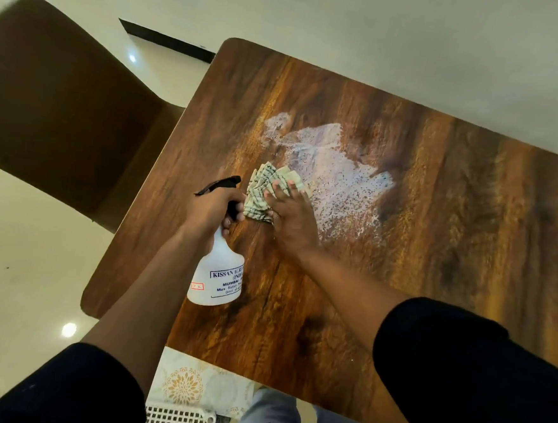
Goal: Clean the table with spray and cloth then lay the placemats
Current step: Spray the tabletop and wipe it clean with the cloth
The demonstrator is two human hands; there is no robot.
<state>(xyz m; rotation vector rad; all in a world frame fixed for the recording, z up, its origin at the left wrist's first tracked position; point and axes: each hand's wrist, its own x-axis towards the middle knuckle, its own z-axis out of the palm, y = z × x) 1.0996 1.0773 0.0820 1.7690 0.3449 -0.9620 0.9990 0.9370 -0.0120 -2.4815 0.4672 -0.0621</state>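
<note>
My left hand (213, 210) grips the neck of a white spray bottle (217, 273) with a black trigger, held just above the wooden table (435, 222). My right hand (292, 215) lies flat on a crumpled checked cloth (266, 190), pressing it onto the tabletop. A white foamy patch of spray (333, 175) spreads over the wood just beyond and to the right of the cloth. A patterned placemat (193, 383) with gold flower motifs shows below the table's near edge.
A brown chair (57, 103) stands at the table's left side. A white perforated basket (178, 422) sits under the placemat at the bottom. Pale glossy floor surrounds the table. My legs show below the near edge.
</note>
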